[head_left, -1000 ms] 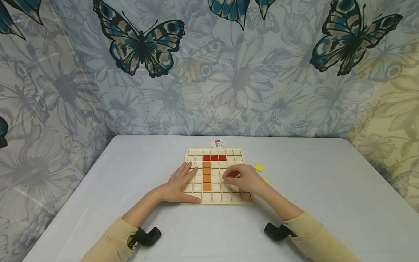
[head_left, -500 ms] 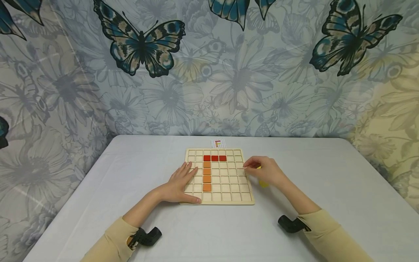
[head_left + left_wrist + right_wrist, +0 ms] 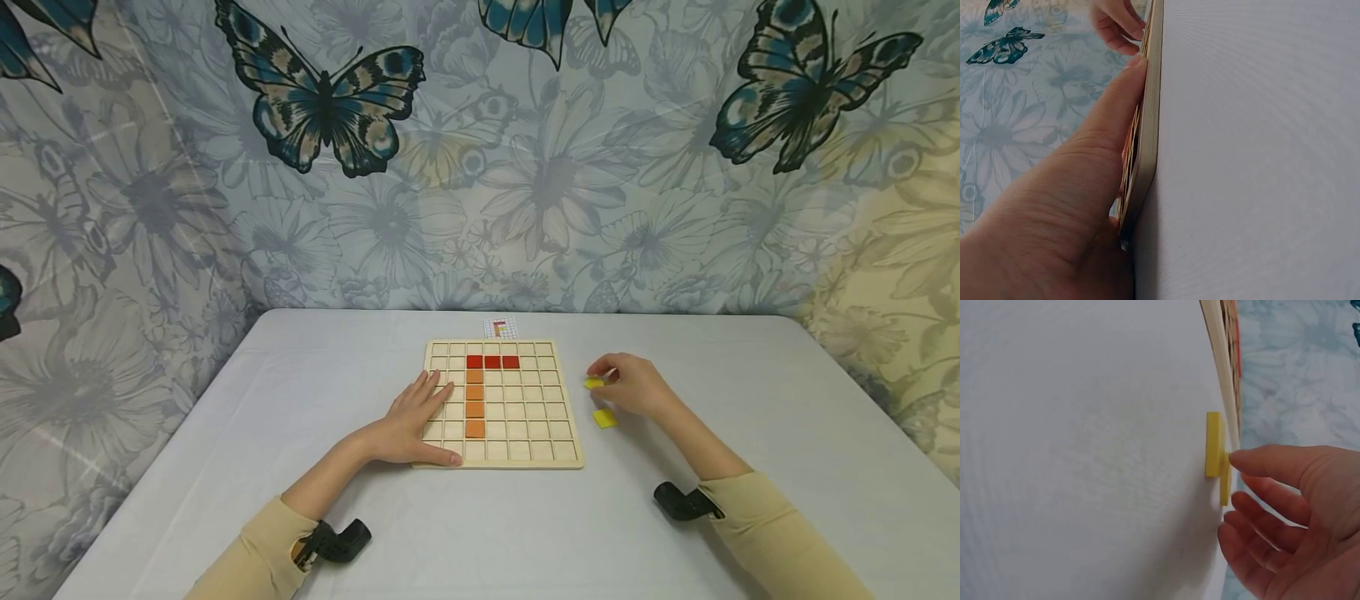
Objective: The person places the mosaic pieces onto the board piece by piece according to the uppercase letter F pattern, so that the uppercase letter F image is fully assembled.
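Observation:
A square wooden grid board lies on the white table. Red square tiles form a short row on it, and orange square tiles run down below the row's left end. My left hand rests spread on the board's left side, its thumb along the near edge. Right of the board, my right hand has thumb and fingers parted around the farther yellow tile; whether they touch it is unclear. A nearer yellow tile lies on the table, apart from the hand.
Behind the board lies a small card with a coloured grid pattern. The white table spreads out on all sides. A butterfly-printed cloth hangs behind it. Both wrists carry black camera mounts.
My right hand has moved right from over the board to the farther yellow tile, and the nearer one is uncovered. My left hand and the tiles on the board have stayed in place.

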Demonstrator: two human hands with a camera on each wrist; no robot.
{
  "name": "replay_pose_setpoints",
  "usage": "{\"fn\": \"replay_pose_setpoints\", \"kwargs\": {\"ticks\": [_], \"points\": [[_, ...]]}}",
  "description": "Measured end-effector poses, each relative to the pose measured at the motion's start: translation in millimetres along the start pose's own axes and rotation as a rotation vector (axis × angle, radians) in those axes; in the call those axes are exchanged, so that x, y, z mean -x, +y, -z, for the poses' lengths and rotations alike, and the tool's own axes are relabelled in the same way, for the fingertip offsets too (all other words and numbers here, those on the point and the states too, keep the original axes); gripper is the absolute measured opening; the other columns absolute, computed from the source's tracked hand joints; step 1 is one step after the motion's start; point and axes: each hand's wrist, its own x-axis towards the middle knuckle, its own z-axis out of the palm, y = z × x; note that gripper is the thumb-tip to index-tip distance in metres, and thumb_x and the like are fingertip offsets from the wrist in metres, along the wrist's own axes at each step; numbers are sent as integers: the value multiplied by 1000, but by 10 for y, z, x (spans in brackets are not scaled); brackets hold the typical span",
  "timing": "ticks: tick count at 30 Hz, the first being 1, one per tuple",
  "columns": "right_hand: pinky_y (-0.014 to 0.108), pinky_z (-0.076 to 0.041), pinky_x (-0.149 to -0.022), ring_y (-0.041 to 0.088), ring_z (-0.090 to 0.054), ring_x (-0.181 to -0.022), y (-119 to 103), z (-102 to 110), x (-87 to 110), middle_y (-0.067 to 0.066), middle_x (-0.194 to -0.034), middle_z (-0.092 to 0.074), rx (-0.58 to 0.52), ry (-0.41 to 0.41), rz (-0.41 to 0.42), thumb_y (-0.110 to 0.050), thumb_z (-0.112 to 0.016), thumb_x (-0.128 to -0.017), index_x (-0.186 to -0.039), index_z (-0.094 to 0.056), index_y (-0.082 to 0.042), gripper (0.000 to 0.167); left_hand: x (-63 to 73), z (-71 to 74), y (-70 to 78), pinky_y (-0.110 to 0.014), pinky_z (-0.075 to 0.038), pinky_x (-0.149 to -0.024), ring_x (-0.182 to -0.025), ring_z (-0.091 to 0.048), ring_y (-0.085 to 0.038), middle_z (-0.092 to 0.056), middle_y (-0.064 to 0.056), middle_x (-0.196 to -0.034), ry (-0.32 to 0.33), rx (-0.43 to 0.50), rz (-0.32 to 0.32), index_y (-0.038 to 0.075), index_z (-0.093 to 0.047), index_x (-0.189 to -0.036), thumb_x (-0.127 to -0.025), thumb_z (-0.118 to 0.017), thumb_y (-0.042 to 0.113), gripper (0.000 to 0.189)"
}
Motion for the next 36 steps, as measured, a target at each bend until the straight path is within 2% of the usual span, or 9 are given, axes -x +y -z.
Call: {"fn": "replay_pose_setpoints", "kwargs": {"ticks": [14,29,36], "points": [[37,-47,-74,26,-57,-89,54,-18,-7,12,-98,-65,4,0,-34,-11,-73,-84,-107,-65,-1,26,-3,7,11,-60,1,-113,-147,15,-32,7,-16,-162,-1,-9,6,9,-14,-157,-79,-74,56,110],[38,-49,-74,25,-59,-87,49,-38,13,10,-95,-66,-2,28,-24,-12,-75,-85,-106,-67,0,26,4,4,19,-59,1,-114,-147,15,-32,7,-16,-162,0,-2,14,9,-15,-157,-79,-75,56,109],[34,-47,-72,22,-58,-85,21,-53,6,6,-92,-66,-44,31,-9,-16,-77,-83,-105,-68,-2,27,1,6,21,-59,2,-114,-147,16,-31,7,-16,-162,1,-3,15,9,-14,-157,-79,-74,56,110]]}}
